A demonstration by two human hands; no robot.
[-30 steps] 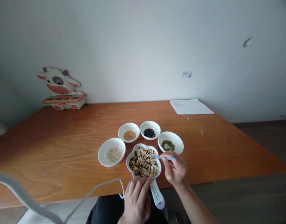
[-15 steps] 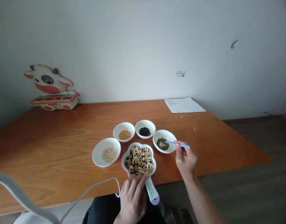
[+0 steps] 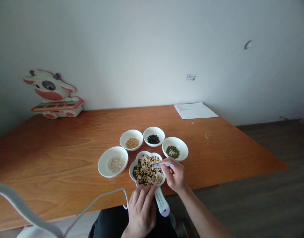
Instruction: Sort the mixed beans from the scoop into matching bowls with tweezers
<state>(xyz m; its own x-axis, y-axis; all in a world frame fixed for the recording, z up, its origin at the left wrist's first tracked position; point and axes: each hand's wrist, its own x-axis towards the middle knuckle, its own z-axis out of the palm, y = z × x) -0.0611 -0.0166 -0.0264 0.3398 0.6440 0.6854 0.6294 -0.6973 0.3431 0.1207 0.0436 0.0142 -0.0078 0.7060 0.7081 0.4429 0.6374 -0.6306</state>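
Note:
Light-blue tweezers are pinched in my right hand, their tip over a scalloped white scoop of mixed beans and peanut pieces. I cannot make out whether the tip grips anything. My left hand is closed on the scoop's near rim, left of its handle; part of its grip is hidden. White bowls stand around the scoop: one with peanut pieces, one with yellow soybeans, one with black beans and one with green mung beans.
A cow-shaped toy keyboard stands at the back left of the wooden table. White papers lie at the back right, by the wall. A pale cable crosses the near edge on the left.
My right hand has moved left and toward me with the tweezers, from the mung bean bowl to over the scoop. My left hand keeps its place at the rim.

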